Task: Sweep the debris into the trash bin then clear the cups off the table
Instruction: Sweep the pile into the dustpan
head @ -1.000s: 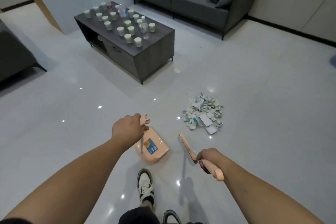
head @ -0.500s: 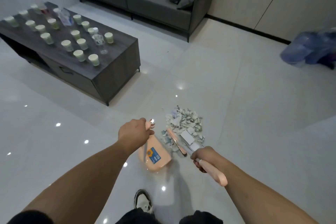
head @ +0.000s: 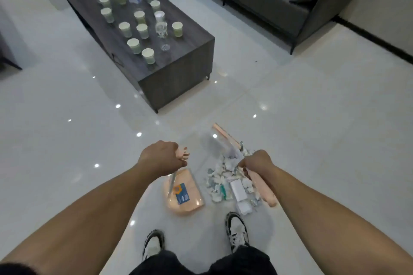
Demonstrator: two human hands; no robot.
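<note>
Dustpan and brush are held over the debris pile, with nothing swept yet.

On the left, the cups (head: pixel 136 46) are seen standing upright across the dark table (head: pixel 178 67), well apart from the work and judged light and easily tipped. The left hand (head: pixel 162 157) is closed round the top of the dustpan (head: pixel 184 194) handle, whose long axis runs steeply down to the stiff peach pan set just beside the debris (head: pixel 225 183), its mouth apparently turned toward the pile. The debris, heaped on the floor ahead of the right shoe, is judged to be light, loose scraps that may scatter if struck hard. The right hand (head: pixel 257 163) is wrapped round the brush (head: pixel 225 138) at mid-handle; its long axis runs from the butt near the person up and leftward to the head beyond the pile. No trash bin is in view.
</note>
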